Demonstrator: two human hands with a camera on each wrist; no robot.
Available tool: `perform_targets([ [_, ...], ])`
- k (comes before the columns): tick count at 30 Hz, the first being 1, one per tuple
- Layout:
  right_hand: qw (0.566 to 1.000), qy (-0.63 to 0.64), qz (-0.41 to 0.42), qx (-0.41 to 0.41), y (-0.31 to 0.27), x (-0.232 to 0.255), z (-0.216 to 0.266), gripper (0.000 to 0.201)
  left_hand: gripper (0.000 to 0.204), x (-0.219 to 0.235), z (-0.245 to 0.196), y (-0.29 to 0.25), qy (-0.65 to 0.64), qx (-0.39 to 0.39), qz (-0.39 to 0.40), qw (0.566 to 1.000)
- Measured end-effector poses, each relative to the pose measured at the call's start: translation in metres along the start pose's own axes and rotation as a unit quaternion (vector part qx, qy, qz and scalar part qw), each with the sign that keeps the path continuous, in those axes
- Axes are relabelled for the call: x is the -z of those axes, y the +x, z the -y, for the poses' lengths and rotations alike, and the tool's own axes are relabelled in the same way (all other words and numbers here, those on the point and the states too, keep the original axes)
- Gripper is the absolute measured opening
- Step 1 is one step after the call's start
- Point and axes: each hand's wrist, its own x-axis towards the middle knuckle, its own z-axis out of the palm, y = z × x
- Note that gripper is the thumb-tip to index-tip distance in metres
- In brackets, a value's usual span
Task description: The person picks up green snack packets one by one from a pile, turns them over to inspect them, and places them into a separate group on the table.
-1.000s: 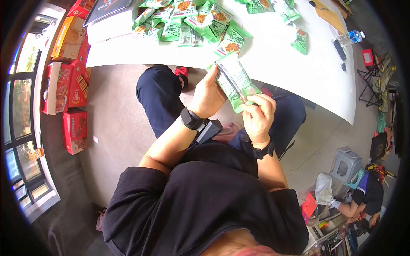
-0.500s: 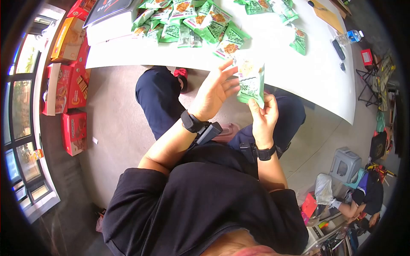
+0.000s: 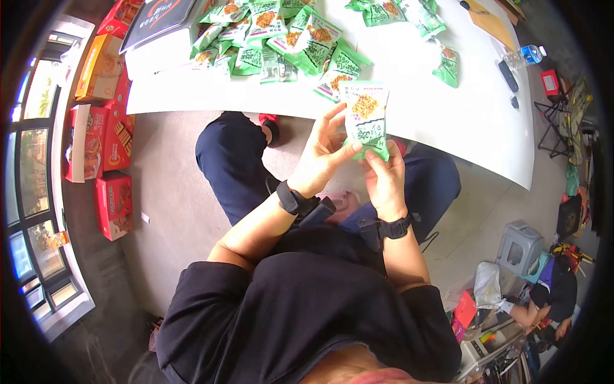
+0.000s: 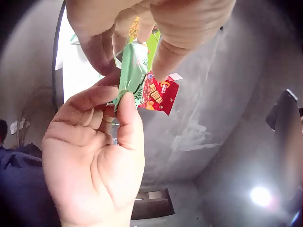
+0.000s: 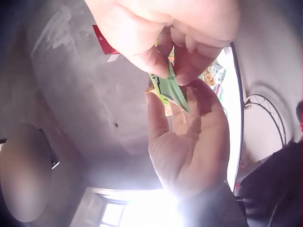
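A green-and-white snack packet (image 3: pixel 366 118) is held upright above the table's front edge, its picture side facing the head view. The right hand (image 3: pixel 387 185) pinches its bottom edge between thumb and fingers; the right wrist view shows this hand (image 5: pixel 165 28) at the top. On the packet's left side, the left hand (image 3: pixel 318 160) has its thumb at the lower corner and its fingers curled towards the side edge. In the left wrist view the packet (image 4: pixel 134 71) appears edge-on, between the left hand (image 4: pixel 156 23) above and the right hand (image 4: pixel 97 161) below.
Many similar packets (image 3: pixel 265 22) lie heaped on the white table (image 3: pixel 473 121), with one apart (image 3: pixel 446 64). A dark laptop-like item (image 3: pixel 160 22) is at the back left, a bottle (image 3: pixel 532 55) at the right edge. Red boxes (image 3: pixel 115 198) stand left, a grey stool (image 3: pixel 519 246) right.
The packet has turned from its back, tilted, to its picture side, upright. The left hand let go of it, spread its fingers, and now touches it again; the right hand kept its lower end.
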Motion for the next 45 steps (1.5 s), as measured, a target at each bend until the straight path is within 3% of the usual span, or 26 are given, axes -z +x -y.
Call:
perform_targets([
  [6, 0.981, -0.182, 0.058, -0.03, 0.025, 0.002, 0.011, 0.017, 0.067, 0.015, 0.006, 0.023, 0.039, 0.003, -0.049, 0.998],
  [8, 0.979, -0.192, 0.075, -0.013, 0.044, 0.003, 0.019, 0.021, 0.065, 0.019, -0.002, 0.034, 0.072, -0.018, -0.078, 0.994],
  [9, 0.963, -0.256, 0.077, 0.03, 0.056, 0.008, 0.025, 0.02, 0.065, 0.021, -0.008, 0.04, 0.102, -0.033, -0.078, 0.991],
  [11, 0.92, -0.376, 0.047, 0.103, 0.085, 0.028, 0.037, 0.019, 0.064, 0.031, -0.012, 0.053, 0.115, -0.069, -0.08, 0.988],
  [12, 0.877, -0.439, 0.019, 0.195, 0.102, 0.035, 0.044, 0.019, 0.064, 0.035, -0.017, 0.06, 0.121, -0.082, -0.078, 0.986],
  [14, 0.822, -0.504, -0.058, 0.258, 0.133, 0.054, 0.069, 0.02, 0.062, 0.038, -0.026, 0.069, 0.116, -0.099, -0.099, 0.983],
  [15, 0.815, -0.49, -0.094, 0.294, 0.151, 0.07, 0.076, 0.022, 0.061, 0.039, -0.03, 0.074, 0.122, -0.104, -0.109, 0.981],
  [18, 0.648, -0.624, -0.175, 0.4, 0.195, 0.107, 0.106, 0.033, 0.06, 0.047, -0.036, 0.09, 0.154, -0.125, -0.14, 0.97],
  [20, 0.572, -0.689, -0.211, 0.392, 0.215, 0.126, 0.118, 0.041, 0.059, 0.047, -0.038, 0.099, 0.144, -0.132, -0.154, 0.969],
  [21, 0.553, -0.718, -0.211, 0.367, 0.224, 0.13, 0.123, 0.056, 0.059, 0.049, -0.039, 0.103, 0.149, -0.136, -0.158, 0.967],
  [22, 0.559, -0.714, -0.206, 0.369, 0.23, 0.134, 0.121, 0.056, 0.058, 0.053, -0.04, 0.108, 0.166, -0.14, -0.163, 0.962],
  [24, 0.546, -0.75, -0.285, 0.242, 0.233, 0.137, 0.12, 0.066, 0.057, 0.059, -0.043, 0.115, 0.187, -0.145, -0.174, 0.956],
  [26, 0.55, -0.762, -0.274, 0.205, 0.235, 0.137, 0.123, 0.075, 0.058, 0.064, -0.046, 0.124, 0.196, -0.156, -0.167, 0.953],
  [29, 0.561, -0.753, -0.244, 0.244, 0.237, 0.14, 0.128, 0.069, 0.053, 0.075, -0.048, 0.142, 0.247, -0.185, -0.176, 0.935],
  [31, 0.732, -0.62, -0.188, 0.213, 0.238, 0.143, 0.129, 0.061, 0.048, 0.086, -0.051, 0.154, 0.301, -0.187, -0.18, 0.918],
  [32, 0.732, -0.62, -0.189, 0.212, 0.236, 0.143, 0.131, 0.061, 0.047, 0.088, -0.052, 0.16, 0.338, -0.213, -0.185, 0.898],
  [34, 0.789, -0.556, -0.195, 0.174, 0.229, 0.13, 0.136, 0.055, 0.047, 0.086, -0.055, 0.168, 0.34, -0.216, -0.206, 0.892],
  [35, 0.79, -0.555, -0.196, 0.175, 0.227, 0.129, 0.135, 0.055, 0.047, 0.091, -0.055, 0.174, 0.341, -0.216, -0.205, 0.892],
  [37, 0.874, -0.441, -0.131, 0.157, 0.222, 0.126, 0.133, 0.051, 0.045, 0.106, -0.055, 0.185, 0.504, -0.308, -0.234, 0.772],
  [38, 0.875, -0.439, -0.133, 0.157, 0.219, 0.122, 0.13, 0.051, 0.045, 0.111, -0.056, 0.188, 0.505, -0.308, -0.232, 0.772],
  [40, 0.929, -0.319, -0.057, 0.179, 0.212, 0.109, 0.121, 0.049, 0.042, 0.116, -0.06, 0.193, 0.535, -0.28, -0.264, 0.752],
  [42, 0.936, -0.3, -0.036, 0.18, 0.205, 0.096, 0.114, 0.049, 0.036, 0.119, -0.063, 0.194, 0.541, -0.287, -0.272, 0.742],
  [44, 0.957, -0.241, 0.024, 0.159, 0.196, 0.078, 0.106, 0.049, 0.031, 0.123, -0.068, 0.194, 0.576, -0.247, -0.294, 0.722],
  [45, 0.96, -0.229, 0.039, 0.155, 0.193, 0.074, 0.1, 0.049, 0.028, 0.124, -0.067, 0.194, 0.561, -0.239, -0.305, 0.732],
])
